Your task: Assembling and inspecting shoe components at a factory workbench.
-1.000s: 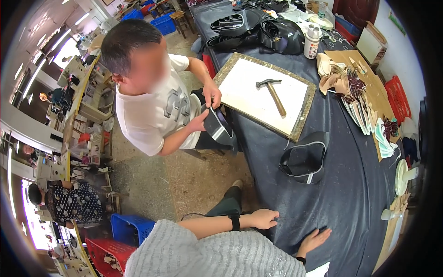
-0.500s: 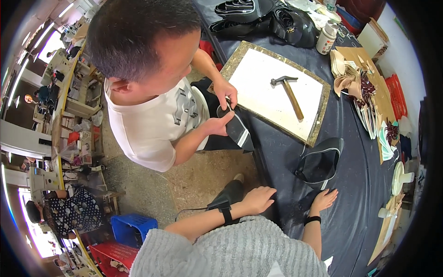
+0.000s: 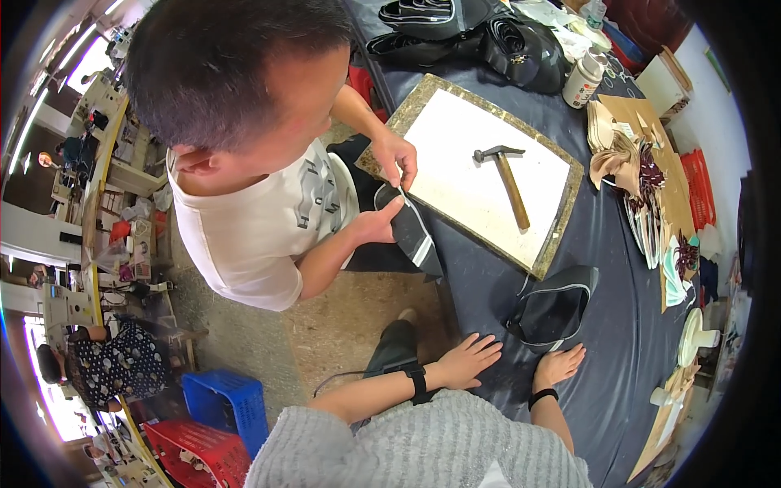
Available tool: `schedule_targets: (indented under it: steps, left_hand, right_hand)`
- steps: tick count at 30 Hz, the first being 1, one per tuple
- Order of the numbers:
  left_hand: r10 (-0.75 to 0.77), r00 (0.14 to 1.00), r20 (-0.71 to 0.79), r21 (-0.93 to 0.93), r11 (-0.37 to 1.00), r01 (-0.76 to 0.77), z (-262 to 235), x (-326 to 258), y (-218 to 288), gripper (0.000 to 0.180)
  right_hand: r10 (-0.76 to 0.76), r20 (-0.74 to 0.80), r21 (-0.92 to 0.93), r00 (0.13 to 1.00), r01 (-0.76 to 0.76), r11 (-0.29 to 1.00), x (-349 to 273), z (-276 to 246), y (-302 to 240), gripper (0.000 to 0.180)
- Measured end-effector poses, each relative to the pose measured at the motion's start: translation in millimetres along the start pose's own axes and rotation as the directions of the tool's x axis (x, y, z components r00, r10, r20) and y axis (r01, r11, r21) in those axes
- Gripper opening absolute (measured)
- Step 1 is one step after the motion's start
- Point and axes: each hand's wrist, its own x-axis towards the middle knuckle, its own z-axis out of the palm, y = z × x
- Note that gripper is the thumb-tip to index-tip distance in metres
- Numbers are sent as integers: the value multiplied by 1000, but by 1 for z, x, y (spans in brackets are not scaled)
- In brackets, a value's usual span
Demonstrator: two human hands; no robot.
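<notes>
My left hand (image 3: pixel 470 363) lies palm down at the edge of the dark-covered table (image 3: pixel 626 358), fingers spread, with nothing in it. To its right, my right hand (image 3: pixel 559 367) rests on the cover with fingers stretched out, also holding nothing. Just beyond it stands a looped black piece with pale edging (image 3: pixel 555 305), curved into an open ring. My right fingertips are close to its near rim; whether they touch it I cannot tell. Across the corner, a co-worker (image 3: pixel 244 211) pinches a black piece with a white strip (image 3: pixel 413 236) along its edge, using both hands.
A hammer (image 3: pixel 509 187) lies on a white-topped board (image 3: pixel 455 138). Black rolled pieces (image 3: pixel 521 53) and a white bottle (image 3: pixel 584 79) are at the far end. Stacked cut pieces (image 3: pixel 620 154) line the right side. Blue (image 3: pixel 228 407) and red crates (image 3: pixel 199 455) stand on the floor at left.
My left hand has reached forward and right onto the table edge, its fingers now spreading. My right hand has shifted slightly left. The whole view has turned a little.
</notes>
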Motion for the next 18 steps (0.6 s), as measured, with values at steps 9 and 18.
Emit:
schedule_targets:
  steps: [9,18]
  left_hand:
    - [34,998,51,33,999,-36,1,4,-2,90]
    - [50,998,38,31,998,-51,3,5,-2,89]
  right_hand:
    - [3,27,36,1000,-4,999,-2,-11,-7,51]
    - [10,6,14,1000,-10,1000,0,-2,1,52]
